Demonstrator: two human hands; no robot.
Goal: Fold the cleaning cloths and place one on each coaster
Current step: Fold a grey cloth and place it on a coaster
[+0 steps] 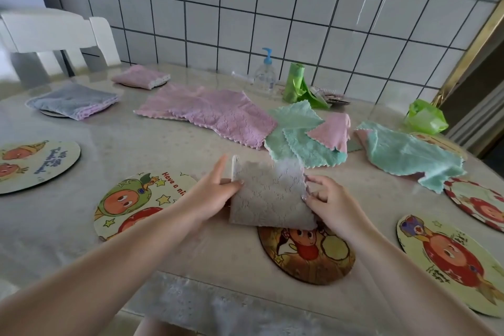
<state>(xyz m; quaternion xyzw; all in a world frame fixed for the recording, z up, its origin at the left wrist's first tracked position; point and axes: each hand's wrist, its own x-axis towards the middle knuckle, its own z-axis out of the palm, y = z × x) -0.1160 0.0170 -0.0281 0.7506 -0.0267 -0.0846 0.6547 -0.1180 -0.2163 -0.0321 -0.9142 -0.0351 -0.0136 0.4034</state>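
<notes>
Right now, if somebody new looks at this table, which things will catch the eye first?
First, the two hands at the centre: the left hand and right hand hold a grey cloth by its sides, just above a brown coaster. Next, the loose cloths behind: a pink cloth spread flat and a green cloth to the right. Cartoon coasters ring the near edge, and two folded cloths already sit on coasters at the far left.

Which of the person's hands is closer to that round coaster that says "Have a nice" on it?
The left hand. It grips the grey cloth just above that coaster's right edge, while the right hand pinches the cloth's opposite side, farther right.
</notes>
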